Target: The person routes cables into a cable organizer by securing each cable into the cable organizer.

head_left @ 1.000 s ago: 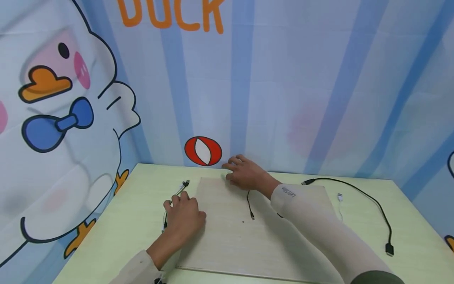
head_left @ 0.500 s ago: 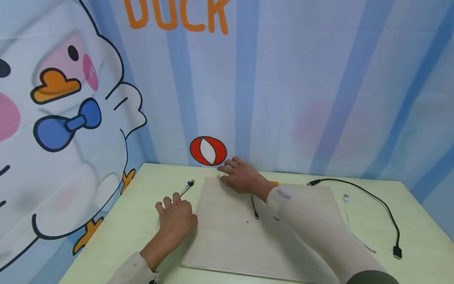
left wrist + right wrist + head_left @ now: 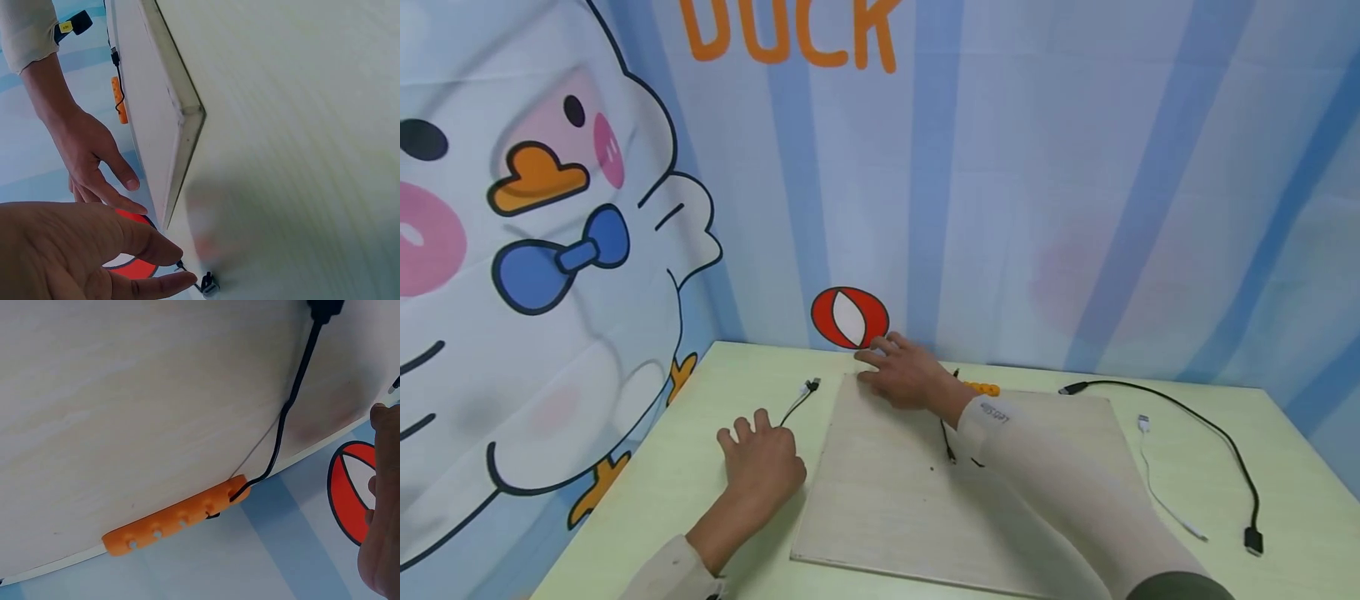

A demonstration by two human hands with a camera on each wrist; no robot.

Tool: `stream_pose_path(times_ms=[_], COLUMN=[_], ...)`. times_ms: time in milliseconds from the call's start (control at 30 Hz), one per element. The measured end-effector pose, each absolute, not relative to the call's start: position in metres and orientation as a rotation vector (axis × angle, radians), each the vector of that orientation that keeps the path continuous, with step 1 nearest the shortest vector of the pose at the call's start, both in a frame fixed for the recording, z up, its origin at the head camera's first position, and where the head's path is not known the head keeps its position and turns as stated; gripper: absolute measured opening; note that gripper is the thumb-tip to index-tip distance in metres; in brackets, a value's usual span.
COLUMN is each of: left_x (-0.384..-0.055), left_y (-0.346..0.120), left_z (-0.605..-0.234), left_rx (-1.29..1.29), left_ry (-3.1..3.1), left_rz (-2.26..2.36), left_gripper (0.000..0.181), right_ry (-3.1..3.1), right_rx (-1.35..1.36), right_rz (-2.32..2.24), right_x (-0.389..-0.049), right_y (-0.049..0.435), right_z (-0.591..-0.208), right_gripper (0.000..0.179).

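My left hand [image 3: 760, 467] is low over the table, left of a thin pale board [image 3: 872, 517], its fingers loosely bent. Beyond its fingertips extends a thin cable [image 3: 797, 404] with black and white plugs. In the left wrist view, thumb and finger stand apart, with a plug [image 3: 210, 285] just past their tips. My right hand [image 3: 898, 375] is over the board's far left part, fingers spread. Near its wrist, an orange slotted cable holder [image 3: 178, 517] sits along the board's far edge. A short black cable [image 3: 284, 419] passes through its end slot and lies over the board.
Right of the board, a longer black cable [image 3: 1213, 429] curves across the table, with a short white USB cable [image 3: 1153, 483] beside it. Behind the table hangs a blue striped backdrop [image 3: 1000, 208] printed with a duck and a red ball.
My left hand has shifted left, away from the board's edge. The right hand has moved slightly left, and the orange holder has come into sight behind its wrist. The head view has turned left.
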State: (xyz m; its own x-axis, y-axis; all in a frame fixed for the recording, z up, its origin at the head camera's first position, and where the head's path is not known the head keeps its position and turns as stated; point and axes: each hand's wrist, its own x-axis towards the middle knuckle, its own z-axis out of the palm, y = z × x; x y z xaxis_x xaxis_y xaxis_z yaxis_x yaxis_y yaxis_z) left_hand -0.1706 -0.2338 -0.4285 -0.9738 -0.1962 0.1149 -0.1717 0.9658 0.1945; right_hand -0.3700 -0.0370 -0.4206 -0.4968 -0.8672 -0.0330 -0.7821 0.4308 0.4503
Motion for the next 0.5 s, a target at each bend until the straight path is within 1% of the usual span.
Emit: stream_pose_path(times_ms=[500], left_x=[-0.166], left_y=[-0.243], left_z=[-0.435], left_rx=[0.310], left_ry=[-2.966], left_rz=[-0.230], left_gripper=[0.026], right_ry=[-2.447], right_rx=[1.459], right_rz=[-0.595], right_x=[-0.356], right_y=[-0.064], right_z=[-0.429], right_gripper=[0.041])
